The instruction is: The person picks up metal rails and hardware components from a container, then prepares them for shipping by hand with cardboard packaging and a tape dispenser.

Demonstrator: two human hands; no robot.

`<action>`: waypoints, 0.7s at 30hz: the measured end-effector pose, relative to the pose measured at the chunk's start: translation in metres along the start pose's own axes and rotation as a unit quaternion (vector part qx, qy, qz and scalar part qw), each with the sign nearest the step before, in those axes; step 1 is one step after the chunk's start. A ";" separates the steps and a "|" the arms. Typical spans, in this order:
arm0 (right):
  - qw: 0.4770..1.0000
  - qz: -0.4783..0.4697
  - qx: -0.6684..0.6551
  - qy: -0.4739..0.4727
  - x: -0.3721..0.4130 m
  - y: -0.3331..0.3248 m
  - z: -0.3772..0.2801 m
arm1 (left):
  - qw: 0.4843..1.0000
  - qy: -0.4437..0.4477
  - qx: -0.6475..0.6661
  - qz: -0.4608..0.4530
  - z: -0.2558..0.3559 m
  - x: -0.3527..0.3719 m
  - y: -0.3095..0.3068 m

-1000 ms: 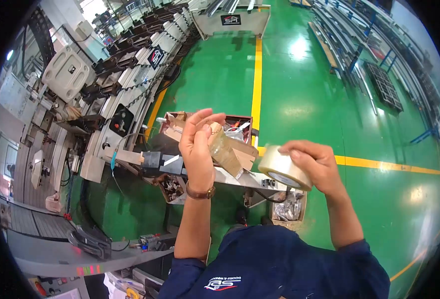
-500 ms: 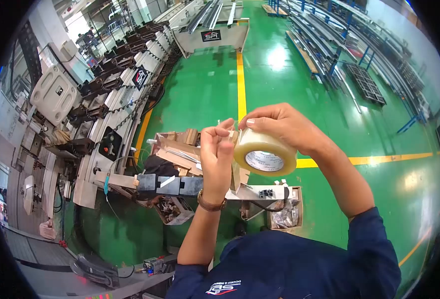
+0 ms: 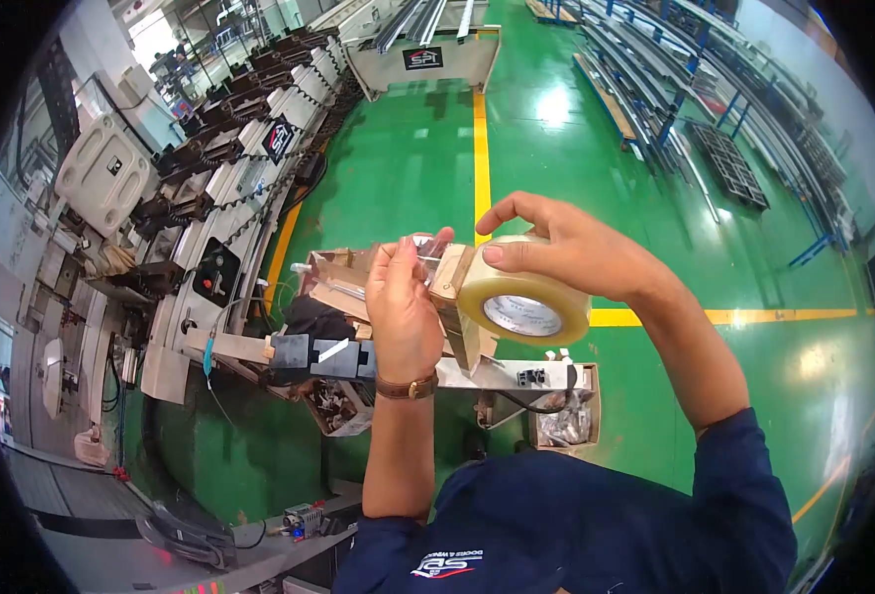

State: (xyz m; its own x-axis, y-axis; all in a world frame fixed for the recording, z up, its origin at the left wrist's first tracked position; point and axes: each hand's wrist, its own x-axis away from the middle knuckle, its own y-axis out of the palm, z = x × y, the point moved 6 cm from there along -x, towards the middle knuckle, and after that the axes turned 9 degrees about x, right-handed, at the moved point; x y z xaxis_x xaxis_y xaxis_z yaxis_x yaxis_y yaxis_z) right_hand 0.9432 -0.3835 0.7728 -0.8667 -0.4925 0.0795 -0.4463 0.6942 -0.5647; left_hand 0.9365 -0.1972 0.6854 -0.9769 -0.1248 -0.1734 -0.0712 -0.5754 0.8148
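Note:
My right hand [image 3: 581, 247] grips a wide roll of clear yellowish tape [image 3: 472, 302] from above, with the thumb on its outer face and the printed white core toward me. My left hand [image 3: 405, 302], with a brown-strapped watch on the wrist, pinches a strip of clear film between thumb and fingers. Between the hands, against the roll's left side, is a tan wooden or cardboard piece [image 3: 450, 270]; its lower part extends down over the pale beam. What joins the film to the roll cannot be made out.
Below the hands runs a pale beam [image 3: 497, 374] with black blocks [image 3: 308, 356]. An open box of scraps [image 3: 338, 411] and a box of plastic bags [image 3: 568, 421] stand beneath it. A long machine [image 3: 249, 158] lies left; racks of metal profiles [image 3: 655, 89] stand right.
My left hand has moved left, away from the roll, with film now showing between its fingertips. More of the tan piece shows. The roll has shifted slightly left and up.

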 end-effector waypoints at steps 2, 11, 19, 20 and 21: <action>1.000 -0.004 0.004 -0.012 -0.002 0.001 -0.003 | 1.000 -0.011 0.018 0.008 0.002 -0.003 -0.006; 0.997 0.011 0.069 0.011 -0.006 -0.001 -0.010 | 0.996 -0.079 0.008 0.030 -0.026 -0.014 -0.032; 0.999 0.002 0.042 -0.003 -0.002 0.009 0.001 | 0.985 -0.033 -0.170 0.010 -0.023 -0.008 -0.040; 0.999 0.012 0.050 -0.003 -0.001 0.009 0.001 | 0.980 -0.019 -0.200 0.010 -0.020 -0.007 -0.040; 0.998 0.024 0.056 -0.001 -0.001 0.010 0.000 | 0.982 -0.019 -0.188 -0.019 -0.009 0.001 -0.022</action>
State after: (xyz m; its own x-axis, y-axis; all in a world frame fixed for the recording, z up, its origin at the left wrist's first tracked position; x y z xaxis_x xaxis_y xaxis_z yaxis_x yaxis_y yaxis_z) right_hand 0.9397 -0.3759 0.7665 -0.8860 -0.4612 0.0473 -0.3755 0.6539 -0.6568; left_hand 0.9388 -0.1913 0.6622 -0.9821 -0.0718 -0.1739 -0.0351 -0.8381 0.5443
